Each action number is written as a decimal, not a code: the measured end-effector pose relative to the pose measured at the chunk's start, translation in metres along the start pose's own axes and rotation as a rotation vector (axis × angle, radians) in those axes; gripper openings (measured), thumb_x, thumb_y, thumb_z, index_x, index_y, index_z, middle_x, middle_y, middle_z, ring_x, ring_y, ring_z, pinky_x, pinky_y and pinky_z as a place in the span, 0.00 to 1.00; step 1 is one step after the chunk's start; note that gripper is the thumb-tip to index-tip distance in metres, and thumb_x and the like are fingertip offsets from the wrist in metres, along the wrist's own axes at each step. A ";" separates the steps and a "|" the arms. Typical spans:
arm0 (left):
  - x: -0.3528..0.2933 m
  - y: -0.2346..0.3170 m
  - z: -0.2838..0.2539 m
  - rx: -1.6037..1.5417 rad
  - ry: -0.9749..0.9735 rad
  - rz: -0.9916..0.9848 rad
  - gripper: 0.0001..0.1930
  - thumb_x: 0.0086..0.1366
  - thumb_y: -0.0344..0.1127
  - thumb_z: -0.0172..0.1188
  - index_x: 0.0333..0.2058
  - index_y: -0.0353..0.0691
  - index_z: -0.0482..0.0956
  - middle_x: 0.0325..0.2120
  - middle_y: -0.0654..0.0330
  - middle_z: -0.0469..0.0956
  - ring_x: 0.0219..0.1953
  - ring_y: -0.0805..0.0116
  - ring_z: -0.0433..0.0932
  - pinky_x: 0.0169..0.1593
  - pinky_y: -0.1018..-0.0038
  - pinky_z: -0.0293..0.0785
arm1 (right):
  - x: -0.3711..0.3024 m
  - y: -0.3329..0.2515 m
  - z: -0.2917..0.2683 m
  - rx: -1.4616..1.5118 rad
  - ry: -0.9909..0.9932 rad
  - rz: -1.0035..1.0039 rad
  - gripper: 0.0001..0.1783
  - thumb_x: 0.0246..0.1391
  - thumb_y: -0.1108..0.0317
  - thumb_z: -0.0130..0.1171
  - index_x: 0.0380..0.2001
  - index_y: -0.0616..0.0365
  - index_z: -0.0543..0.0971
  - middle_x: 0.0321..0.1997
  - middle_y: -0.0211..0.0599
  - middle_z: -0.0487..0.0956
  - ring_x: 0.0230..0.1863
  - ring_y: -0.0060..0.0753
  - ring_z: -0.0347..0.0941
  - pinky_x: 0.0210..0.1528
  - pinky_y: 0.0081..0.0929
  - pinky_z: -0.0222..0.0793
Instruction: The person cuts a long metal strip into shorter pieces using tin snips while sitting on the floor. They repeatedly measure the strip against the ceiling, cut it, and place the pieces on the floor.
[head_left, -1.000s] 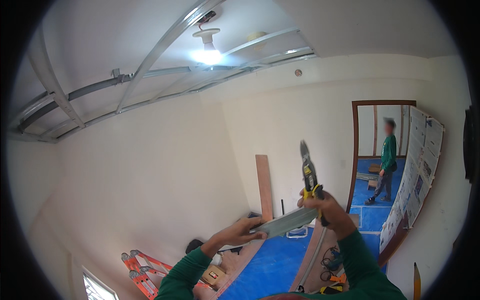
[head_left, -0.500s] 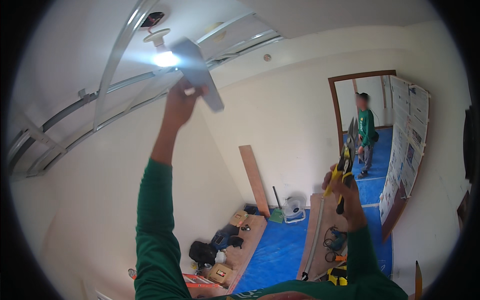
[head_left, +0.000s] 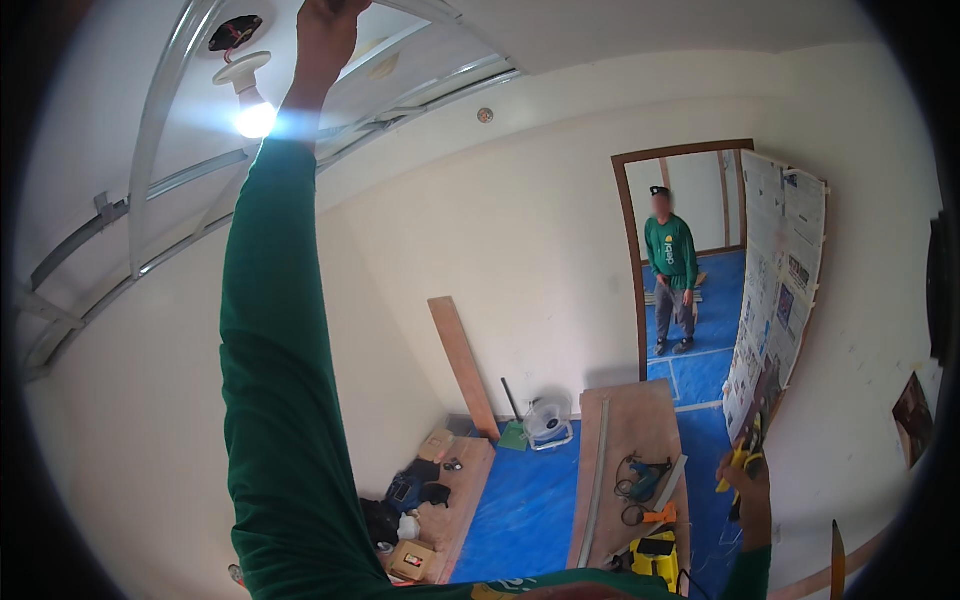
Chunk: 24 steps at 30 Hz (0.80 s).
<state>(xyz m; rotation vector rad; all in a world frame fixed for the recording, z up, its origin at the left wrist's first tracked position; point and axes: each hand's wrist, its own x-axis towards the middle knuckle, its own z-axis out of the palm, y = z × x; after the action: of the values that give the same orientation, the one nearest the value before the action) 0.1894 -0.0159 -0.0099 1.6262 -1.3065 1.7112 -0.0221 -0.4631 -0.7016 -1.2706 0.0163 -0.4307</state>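
My left arm reaches up to the open ceiling, where my left hand [head_left: 325, 40] is beside the metal ceiling framing [head_left: 400, 42]. Its fingers are mostly cut off by the upper edge, so whether it holds anything is hidden. Close by, a lit bulb [head_left: 256, 120] hangs in a white lamp holder [head_left: 242, 68] from a ceiling opening with red wires. Low on the right, my right hand [head_left: 754, 492] is closed around yellow-handled tin snips [head_left: 741, 460], blades pointing up in front of a paper-covered door [head_left: 775, 280].
A person [head_left: 672, 250] in a green shirt stands beyond the doorway. Blue sheeting [head_left: 530, 500] covers the floor. A board [head_left: 640, 420] bears a drill [head_left: 645, 480] and a yellow case [head_left: 655, 560]. Against the far wall are a fan [head_left: 549, 423] and leaning plank [head_left: 463, 365]; bags [head_left: 382, 522] lie left.
My left hand has risen to the upper edge; the grey metal piece it held is no longer visible. My right hand has lowered with the snips. The person has turned toward me.
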 end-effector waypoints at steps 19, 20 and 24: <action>0.009 0.004 0.004 -0.086 -0.104 -0.167 0.31 0.77 0.41 0.69 0.69 0.29 0.69 0.60 0.47 0.81 0.60 0.58 0.83 0.65 0.59 0.80 | 0.058 0.022 0.034 0.111 -0.183 0.008 0.27 0.58 0.73 0.68 0.60 0.60 0.73 0.42 0.39 0.82 0.41 0.35 0.82 0.46 0.33 0.80; 0.007 0.007 0.007 -0.124 -0.072 -0.167 0.33 0.78 0.43 0.68 0.70 0.30 0.67 0.63 0.46 0.79 0.61 0.57 0.82 0.65 0.58 0.80 | 0.061 0.025 0.041 0.105 -0.206 0.005 0.27 0.58 0.74 0.67 0.60 0.60 0.73 0.42 0.39 0.82 0.41 0.35 0.83 0.46 0.34 0.80; 0.002 0.010 0.022 -0.262 0.070 -0.076 0.38 0.79 0.52 0.66 0.75 0.36 0.62 0.60 0.48 0.83 0.48 0.63 0.83 0.52 0.63 0.82 | 0.063 0.035 0.052 0.083 -0.267 0.052 0.29 0.55 0.75 0.68 0.60 0.60 0.74 0.43 0.41 0.83 0.43 0.37 0.83 0.50 0.37 0.81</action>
<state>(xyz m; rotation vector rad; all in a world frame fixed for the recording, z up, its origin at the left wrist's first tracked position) 0.1920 -0.0394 -0.0141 1.4350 -1.3535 1.4700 0.0590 -0.4275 -0.7043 -1.2343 -0.1927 -0.2122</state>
